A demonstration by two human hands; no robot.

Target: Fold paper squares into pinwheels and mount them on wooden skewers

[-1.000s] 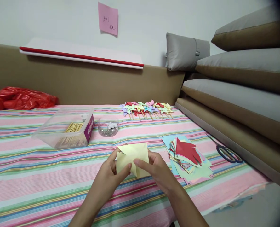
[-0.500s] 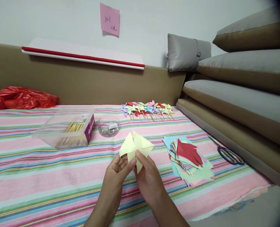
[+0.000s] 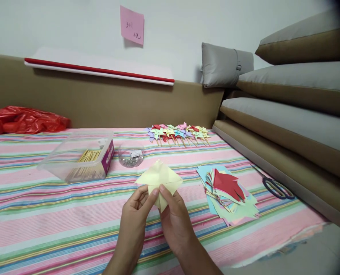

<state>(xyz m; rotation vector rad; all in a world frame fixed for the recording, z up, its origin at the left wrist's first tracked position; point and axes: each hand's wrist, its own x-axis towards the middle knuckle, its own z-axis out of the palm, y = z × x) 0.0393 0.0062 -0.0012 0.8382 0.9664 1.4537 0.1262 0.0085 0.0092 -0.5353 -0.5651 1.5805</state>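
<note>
A pale yellow square of paper (image 3: 161,175), slit from its corners, is held up over the striped cloth. My left hand (image 3: 138,210) pinches its lower left part, thumb on top and fingers curled beneath. From the other side my right hand (image 3: 174,217) grips it, the thumb pressing near the middle and touching the left thumb. The fingers behind the paper are partly hidden. Right of my hands lies a stack of coloured cut paper (image 3: 230,196), with red pieces on top. Beyond the paper stands a clear round tub (image 3: 131,156) of small shiny metal bits.
A clear plastic box (image 3: 75,156) with wooden sticks stands at the left. Finished paper pinwheels (image 3: 178,133) lie at the back. Scissors (image 3: 274,186) rest near the stacked cushions (image 3: 290,126) on the right. A red plastic bag (image 3: 29,120) sits far left.
The paper's two upper flaps, upright and parted before, now lie flatter, so it spreads wider. Both hands have shifted slightly left and still hold it.
</note>
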